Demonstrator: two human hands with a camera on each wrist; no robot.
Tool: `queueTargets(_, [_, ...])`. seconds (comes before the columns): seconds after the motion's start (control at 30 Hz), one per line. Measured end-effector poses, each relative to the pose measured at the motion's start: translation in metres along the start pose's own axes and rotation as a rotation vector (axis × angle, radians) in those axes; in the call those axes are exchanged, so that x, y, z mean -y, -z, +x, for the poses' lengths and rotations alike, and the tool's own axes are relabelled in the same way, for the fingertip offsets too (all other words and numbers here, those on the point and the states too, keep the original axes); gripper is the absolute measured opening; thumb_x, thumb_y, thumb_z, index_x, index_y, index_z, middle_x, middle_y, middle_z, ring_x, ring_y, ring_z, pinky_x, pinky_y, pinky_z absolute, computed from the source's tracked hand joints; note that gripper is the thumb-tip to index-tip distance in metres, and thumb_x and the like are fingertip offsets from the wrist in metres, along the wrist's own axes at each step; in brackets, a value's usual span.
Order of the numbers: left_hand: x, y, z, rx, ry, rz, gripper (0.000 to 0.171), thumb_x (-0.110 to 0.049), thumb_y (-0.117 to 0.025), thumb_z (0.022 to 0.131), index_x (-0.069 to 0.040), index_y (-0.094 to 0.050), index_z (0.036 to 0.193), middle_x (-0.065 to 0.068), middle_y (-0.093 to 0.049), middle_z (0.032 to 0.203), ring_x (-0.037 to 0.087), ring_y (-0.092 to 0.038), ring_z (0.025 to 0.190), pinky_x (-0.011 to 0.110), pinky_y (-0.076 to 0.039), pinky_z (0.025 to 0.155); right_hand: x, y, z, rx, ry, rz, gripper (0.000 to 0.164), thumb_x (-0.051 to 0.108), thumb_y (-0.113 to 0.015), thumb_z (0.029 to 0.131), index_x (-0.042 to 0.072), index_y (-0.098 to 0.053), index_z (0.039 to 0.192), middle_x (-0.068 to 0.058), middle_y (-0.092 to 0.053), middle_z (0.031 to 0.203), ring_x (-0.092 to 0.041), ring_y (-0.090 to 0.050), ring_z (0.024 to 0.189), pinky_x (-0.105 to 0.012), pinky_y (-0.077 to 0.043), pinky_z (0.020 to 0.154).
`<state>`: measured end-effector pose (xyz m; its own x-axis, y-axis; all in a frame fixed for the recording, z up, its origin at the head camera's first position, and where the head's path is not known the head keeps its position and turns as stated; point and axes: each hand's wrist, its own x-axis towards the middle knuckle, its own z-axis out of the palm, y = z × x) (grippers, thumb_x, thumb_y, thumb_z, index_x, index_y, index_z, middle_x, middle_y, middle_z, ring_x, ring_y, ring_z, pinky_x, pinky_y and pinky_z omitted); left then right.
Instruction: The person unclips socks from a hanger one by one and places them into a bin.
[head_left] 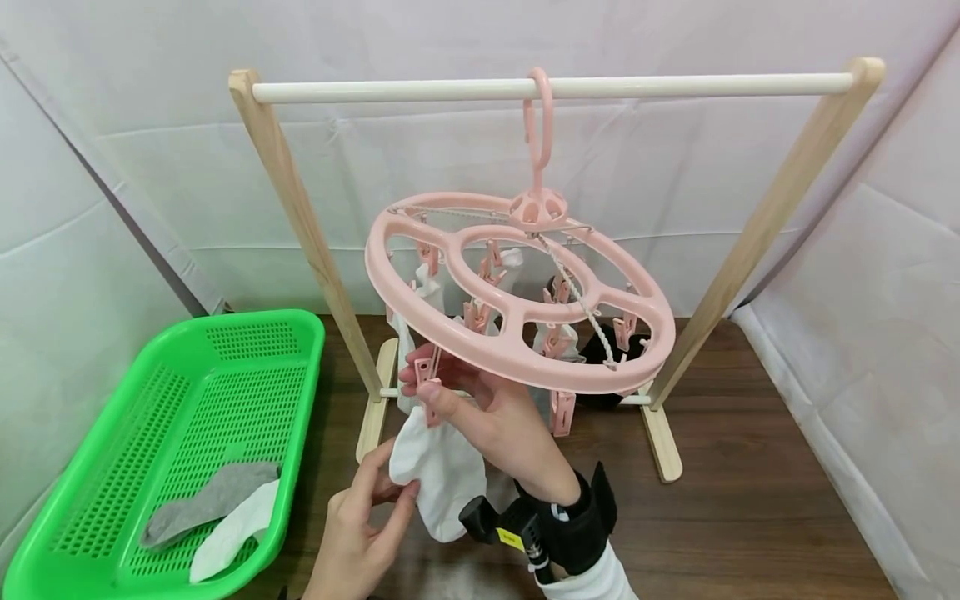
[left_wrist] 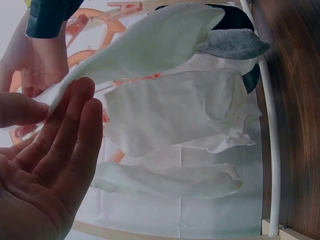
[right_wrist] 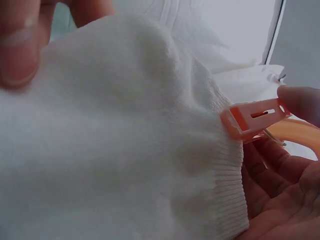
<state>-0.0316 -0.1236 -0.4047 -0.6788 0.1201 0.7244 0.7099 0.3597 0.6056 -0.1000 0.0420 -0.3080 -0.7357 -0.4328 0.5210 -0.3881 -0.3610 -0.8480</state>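
A white sock hangs below the near rim of a round pink drying hanger. My left hand pinches the sock's edge between thumb and fingers. At the top, my right hand grips a pink clothespin, its thumb on the pin's outer end. In the right wrist view the clothespin's jaws sit over the ribbed cuff of the sock. Other white socks and a grey one hang behind, seen in the left wrist view.
The hanger hooks onto a white rod between wooden legs. At left stands a green basket holding a grey sock and a white sock. More pink clothespins dangle from the hanger. White cloth walls surround the dark wood surface.
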Motion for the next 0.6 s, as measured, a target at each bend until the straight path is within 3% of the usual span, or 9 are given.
queueTargets(0.23, [-0.0015,0.001,-0.0017,-0.019,-0.025,0.032,0.037,0.018,-0.065,0.076,0.006,-0.06,0.111,0.011,-0.069,0.08,0.013,-0.067,0.069,0.019,-0.053,0.065,0.0021,0.0027,-0.0041,-0.01,-0.012,0.066,0.037,0.011,-0.064,0.094,-0.006,-0.052,0.125,-0.018,-0.059,0.113,-0.029,-0.06,0.079,-0.037,-0.053,0.069])
queueTargets(0.37, [0.0011,0.0013,-0.0028,-0.037,-0.072,0.027,0.013,-0.001,-0.061,0.093,0.004,-0.065,0.104,0.015,-0.069,0.085,0.012,-0.067,0.071,0.018,-0.053,0.065,0.0019,0.0038,-0.0058,-0.031,0.004,0.112,0.037,0.011,-0.068,0.091,-0.007,-0.055,0.12,-0.016,-0.062,0.108,-0.023,-0.061,0.072,-0.034,-0.052,0.068])
queueTargets(0.47, [0.0029,0.0011,-0.0031,-0.051,-0.101,0.021,0.025,-0.016,-0.053,0.1,0.005,-0.067,0.103,0.015,-0.069,0.087,0.01,-0.066,0.073,0.018,-0.052,0.064,0.0014,0.0044,-0.0058,-0.036,0.019,0.125,0.035,0.01,-0.069,0.09,-0.004,-0.057,0.119,-0.014,-0.063,0.106,-0.023,-0.061,0.07,-0.033,-0.052,0.067])
queueTargets(0.6, [0.0033,0.0013,-0.0035,-0.057,-0.108,0.023,0.019,-0.011,-0.057,0.098,0.005,-0.068,0.101,0.015,-0.07,0.09,0.008,-0.065,0.081,0.018,-0.052,0.067,0.0015,0.0056,-0.0042,-0.025,0.044,0.107,0.03,0.008,-0.069,0.09,-0.006,-0.058,0.115,-0.015,-0.064,0.103,-0.026,-0.061,0.068,-0.034,-0.051,0.066])
